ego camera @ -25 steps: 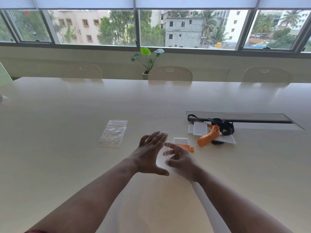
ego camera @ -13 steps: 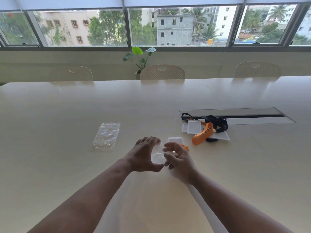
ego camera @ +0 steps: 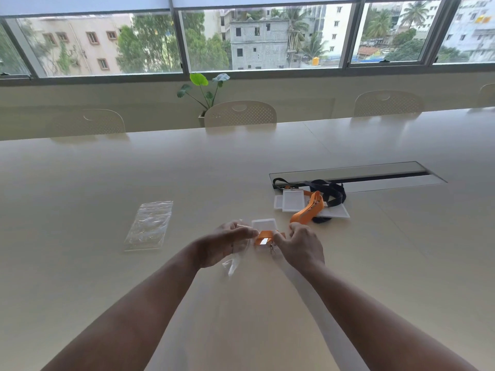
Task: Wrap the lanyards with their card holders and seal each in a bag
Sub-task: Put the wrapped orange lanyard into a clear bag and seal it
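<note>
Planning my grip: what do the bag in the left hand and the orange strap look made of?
Bag: thin clear plastic film, glossy, crinkled, table showing through. Orange strap: looks like flat woven fabric, matte, folding limply, though a shiny patch leaves it open.

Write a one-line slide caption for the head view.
Left hand holds a clear bag while right hand grips an orange lanyard bundle.

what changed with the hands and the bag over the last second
The left hand went from open fingers to pinching a clear bag, now lifted and hanging from it. The right hand closed on the wrapped orange lanyard by its card holder. The spare bags and the lanyard pile stayed put on the table.
</note>
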The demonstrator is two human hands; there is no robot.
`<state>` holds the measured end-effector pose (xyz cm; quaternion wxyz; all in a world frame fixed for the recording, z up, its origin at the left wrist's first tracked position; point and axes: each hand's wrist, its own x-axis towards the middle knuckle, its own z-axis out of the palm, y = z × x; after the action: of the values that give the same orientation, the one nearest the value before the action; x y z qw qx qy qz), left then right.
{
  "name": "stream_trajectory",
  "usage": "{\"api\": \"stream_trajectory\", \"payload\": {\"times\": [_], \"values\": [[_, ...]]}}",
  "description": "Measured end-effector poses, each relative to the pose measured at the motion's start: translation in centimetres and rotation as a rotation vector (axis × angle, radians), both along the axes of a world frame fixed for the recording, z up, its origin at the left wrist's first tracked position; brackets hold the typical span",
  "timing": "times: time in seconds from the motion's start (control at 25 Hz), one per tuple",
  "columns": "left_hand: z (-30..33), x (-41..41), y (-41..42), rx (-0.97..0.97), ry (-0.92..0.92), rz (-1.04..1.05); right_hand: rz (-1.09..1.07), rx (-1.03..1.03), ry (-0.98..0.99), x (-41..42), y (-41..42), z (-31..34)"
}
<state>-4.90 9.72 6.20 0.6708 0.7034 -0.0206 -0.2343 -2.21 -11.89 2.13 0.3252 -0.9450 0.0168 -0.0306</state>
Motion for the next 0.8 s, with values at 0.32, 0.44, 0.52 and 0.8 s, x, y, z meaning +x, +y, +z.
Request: {"api": "stream_trajectory", "payload": {"times": [0.32,0.44,0.52,0.8], "values": [[-0.8,1.4,-1.4,-0.252,0.152,0.156,0.013,0.002,0.005,1.1,0.0,0.5],[-0.8,1.5,-1.9,-0.301,0.175,0.170,0.009,0.026,-0.007,1.2,-0.1,0.2],[-0.7,1.5,-2.1,-0.304,0.162,0.162,0.010,0.042,-0.019,1.1,-0.2,0.1],[-1.1,1.0,-3.3,-0.351,0.148,0.095,0.055,0.070,-0.053,0.4,-0.4,-0.2]]}}
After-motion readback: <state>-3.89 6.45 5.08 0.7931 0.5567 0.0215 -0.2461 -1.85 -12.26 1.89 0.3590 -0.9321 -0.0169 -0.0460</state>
